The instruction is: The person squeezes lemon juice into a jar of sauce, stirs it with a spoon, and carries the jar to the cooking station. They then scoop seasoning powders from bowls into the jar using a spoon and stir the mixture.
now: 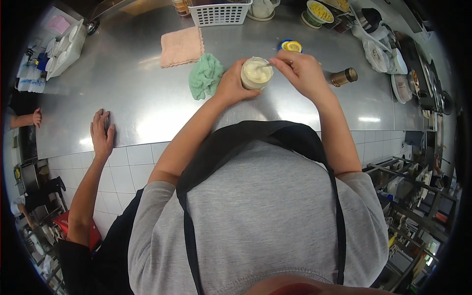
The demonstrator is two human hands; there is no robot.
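Observation:
My left hand (233,84) is wrapped round the side of a small clear jar (255,84) on the steel counter. Thick, pale cream (256,69) fills the jar nearly to its rim. In my right hand (301,71) is the handle of a metal spoon (268,64), pinched between the fingers; its far end dips into the cream, so the bowl is hidden. A crumpled green cloth (205,76) lies just left of my left hand. Beyond my right hand sit lemon slices (292,46) on a small blue dish.
A folded peach cloth (182,47) and a white basket (220,14) are toward the back. A pepper grinder (344,77) lies at right, near bowls and containers (376,54). At left, another person's hand (102,130) rests on the counter (142,103); a further hand (37,118) touches its edge.

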